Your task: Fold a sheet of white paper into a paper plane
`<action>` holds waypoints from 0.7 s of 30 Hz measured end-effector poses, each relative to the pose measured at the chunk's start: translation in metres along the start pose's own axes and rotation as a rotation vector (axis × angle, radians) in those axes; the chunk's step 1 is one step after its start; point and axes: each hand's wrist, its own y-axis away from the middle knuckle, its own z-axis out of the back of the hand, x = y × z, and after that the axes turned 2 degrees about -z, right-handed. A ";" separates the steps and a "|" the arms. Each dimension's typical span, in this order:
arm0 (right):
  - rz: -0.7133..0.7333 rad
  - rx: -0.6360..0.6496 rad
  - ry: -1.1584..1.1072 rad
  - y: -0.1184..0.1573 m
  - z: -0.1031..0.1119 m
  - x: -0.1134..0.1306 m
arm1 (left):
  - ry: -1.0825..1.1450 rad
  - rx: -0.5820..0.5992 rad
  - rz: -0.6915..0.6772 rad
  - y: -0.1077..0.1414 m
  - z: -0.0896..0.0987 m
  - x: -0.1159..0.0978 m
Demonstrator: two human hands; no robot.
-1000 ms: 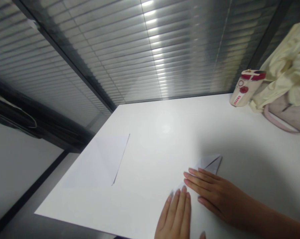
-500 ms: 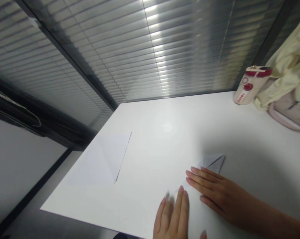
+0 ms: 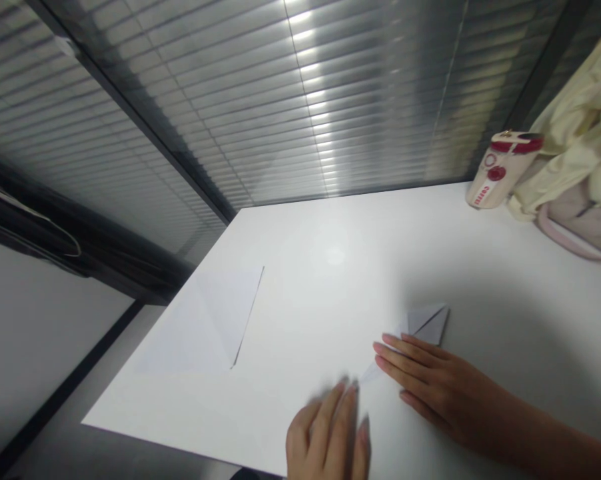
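A piece of folded white paper (image 3: 428,323) lies on the white table, with creased flaps showing at its far right end and a thin point at its near left end. My right hand (image 3: 425,380) rests flat across its middle, fingers stretched out, hiding much of it. Close to the paper's pointed tip is my left hand (image 3: 330,430), its fingers slightly bent and the thumb apart. Whether those fingertips touch the tip I cannot tell. Nothing shows in the left hand.
A larger sheet of white paper (image 3: 205,323) with a crease lies at the table's left edge. At the back right stand a cream and red cup (image 3: 503,170) and a pale yellow cloth (image 3: 575,147). Blinds (image 3: 330,100) rise behind the white table (image 3: 305,267).
My left hand has shifted a little left, its fingers curling and its thumb coming into view. The right hand stays on the folded paper, which has barely moved.
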 end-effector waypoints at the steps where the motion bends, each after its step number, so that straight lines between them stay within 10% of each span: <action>1: 0.002 0.003 0.009 0.000 0.000 0.000 | 0.048 0.001 0.002 -0.005 0.003 0.002; 9: -0.002 -0.005 -0.063 -0.001 0.002 -0.002 | 0.257 0.084 0.263 -0.033 -0.005 -0.001; 21: -0.004 0.062 -0.043 -0.003 0.006 -0.002 | 0.271 0.095 0.249 -0.028 -0.008 0.002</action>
